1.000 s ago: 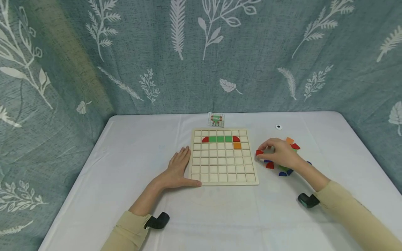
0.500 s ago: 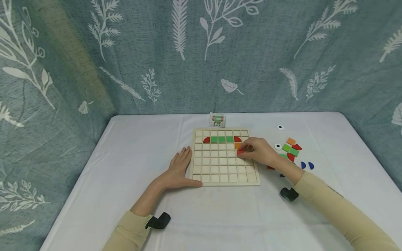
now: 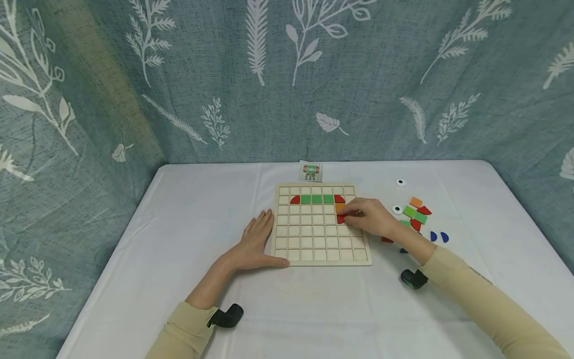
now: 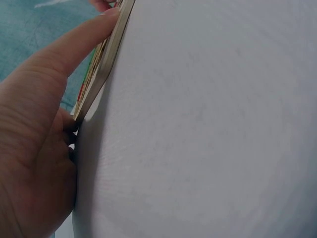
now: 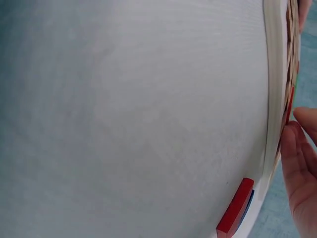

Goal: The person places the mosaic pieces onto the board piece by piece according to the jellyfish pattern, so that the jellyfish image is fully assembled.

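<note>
A wooden grid board (image 3: 309, 243) lies on the white table. Set in one of its upper rows are a red rounded piece (image 3: 295, 200), several green squares (image 3: 317, 199) and another red rounded piece (image 3: 339, 199). An orange square (image 3: 340, 208) sits below the right one. My right hand (image 3: 369, 217) pinches a red quarter-round piece (image 3: 341, 219) at the cell under the orange square, its fingertips partly covering it. My left hand (image 3: 253, 247) lies flat with fingers spread along the board's left edge, the thumb at the lower left corner (image 4: 115, 15).
A small picture card (image 3: 310, 172) lies behind the board. Right of it are loose pieces: white eye discs (image 3: 400, 183), an orange square (image 3: 415, 202), green squares (image 3: 409, 211), red pieces (image 3: 423, 210) and blue half-rounds (image 3: 444, 237). My right forearm covers part of this pile.
My right hand has carried the red piece left from the loose pile onto the board, then shifted it slightly left into line under the orange square. The left hand keeps its place.
</note>
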Demonstrator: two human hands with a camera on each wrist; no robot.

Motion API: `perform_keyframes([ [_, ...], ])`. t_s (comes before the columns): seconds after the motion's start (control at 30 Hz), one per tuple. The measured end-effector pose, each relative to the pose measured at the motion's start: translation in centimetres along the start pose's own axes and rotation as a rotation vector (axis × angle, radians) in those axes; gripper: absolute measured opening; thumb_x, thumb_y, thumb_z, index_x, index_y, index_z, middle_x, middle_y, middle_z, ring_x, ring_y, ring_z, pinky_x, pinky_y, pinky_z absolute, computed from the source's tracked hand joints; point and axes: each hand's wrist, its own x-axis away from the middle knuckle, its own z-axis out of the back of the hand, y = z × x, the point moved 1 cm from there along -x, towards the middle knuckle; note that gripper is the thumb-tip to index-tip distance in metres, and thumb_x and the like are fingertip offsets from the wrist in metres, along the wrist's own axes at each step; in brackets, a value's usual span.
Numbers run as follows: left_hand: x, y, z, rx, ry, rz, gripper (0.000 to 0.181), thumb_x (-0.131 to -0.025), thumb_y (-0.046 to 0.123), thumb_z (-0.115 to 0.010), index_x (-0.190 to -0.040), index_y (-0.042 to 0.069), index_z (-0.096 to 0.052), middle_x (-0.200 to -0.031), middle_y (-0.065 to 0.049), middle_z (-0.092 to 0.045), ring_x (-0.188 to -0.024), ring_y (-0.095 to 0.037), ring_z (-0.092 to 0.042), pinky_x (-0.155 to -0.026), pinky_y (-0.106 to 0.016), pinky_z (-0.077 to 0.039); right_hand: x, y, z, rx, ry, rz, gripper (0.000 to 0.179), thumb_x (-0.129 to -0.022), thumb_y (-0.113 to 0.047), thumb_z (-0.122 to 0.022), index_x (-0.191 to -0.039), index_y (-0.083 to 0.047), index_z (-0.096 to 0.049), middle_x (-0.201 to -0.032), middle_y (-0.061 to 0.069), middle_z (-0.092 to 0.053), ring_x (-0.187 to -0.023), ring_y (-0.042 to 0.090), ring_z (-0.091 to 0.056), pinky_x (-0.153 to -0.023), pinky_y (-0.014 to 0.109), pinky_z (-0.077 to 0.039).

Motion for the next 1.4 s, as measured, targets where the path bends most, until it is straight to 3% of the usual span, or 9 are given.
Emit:
perform_keyframes([
  [0.23,-0.1,0.0,-0.1,0.002,-0.004,0.002,0.128,-0.071,0.055,-0.080,-0.154,-0.005,-0.002,-0.162,-0.018,0.002,-0.148,-0.029,0.009,-0.117,-0.049,0.004,1.5,1.4,2.1,0.045,0.047,-0.078,0.013,-0.093,-0.010,-0.067,-0.103,-0.009,-0.075,-0.097,0.002,-0.070,-0.084,0.016,-0.063,-0.073,0.031,-0.055],
  [0.4,-0.1,-0.1,-0.1,0.003,-0.003,0.006,0.128,-0.071,0.056,-0.080,-0.153,-0.005,-0.002,-0.162,-0.018,0.002,-0.148,-0.029,0.009,-0.117,-0.049,0.004,3.8,2.2,4.0,0.076,0.020,-0.178,0.012,-0.093,-0.010,-0.067,-0.101,-0.010,-0.075,-0.095,0.000,-0.069,-0.082,0.015,-0.061,-0.073,0.031,-0.054],
  [0.6,-0.1,-0.2,-0.1,0.007,-0.002,-0.006,0.129,-0.071,0.056,-0.080,-0.153,-0.005,-0.002,-0.162,-0.018,0.002,-0.148,-0.028,0.008,-0.117,-0.048,0.005,6.9,3.1,6.1,0.142,-0.005,-0.208,0.011,-0.090,-0.010,-0.070,-0.101,-0.008,-0.074,-0.093,0.001,-0.068,-0.080,0.015,-0.061,-0.069,0.029,-0.053],
  [0.8,-0.1,-0.2,-0.1,0.004,-0.007,-0.001,0.129,-0.071,0.056,-0.080,-0.154,-0.004,-0.002,-0.162,-0.017,0.003,-0.148,-0.027,0.009,-0.117,-0.047,0.005,9.2,4.2,7.6,0.183,0.002,-0.307,0.018,-0.086,-0.010,-0.074,-0.103,-0.005,-0.072,-0.097,0.006,-0.068,-0.078,0.017,-0.059,-0.063,0.028,-0.051],
  [1.07,0.0,-0.2,-0.1,0.014,0.000,-0.007,0.128,-0.071,0.056,-0.080,-0.153,-0.005,-0.002,-0.162,-0.018,0.002,-0.148,-0.029,0.008,-0.117,-0.049,0.005,9.4,4.7,7.5,0.194,0.008,-0.263,0.025,-0.084,-0.006,-0.076,-0.108,-0.004,-0.072,-0.103,0.009,-0.067,-0.080,0.019,-0.054,-0.065,0.026,-0.049],
  [1.4,-0.1,-0.3,-0.1,0.007,-0.002,-0.001,0.128,-0.072,0.056,-0.080,-0.154,-0.005,-0.003,-0.162,-0.018,0.002,-0.149,-0.029,0.008,-0.117,-0.050,0.004,8.6,4.9,6.7,0.199,0.008,-0.286,0.027,-0.085,-0.016,-0.077,-0.110,-0.006,-0.070,-0.104,0.007,-0.068,-0.089,0.022,-0.054,-0.077,0.039,-0.048],
])
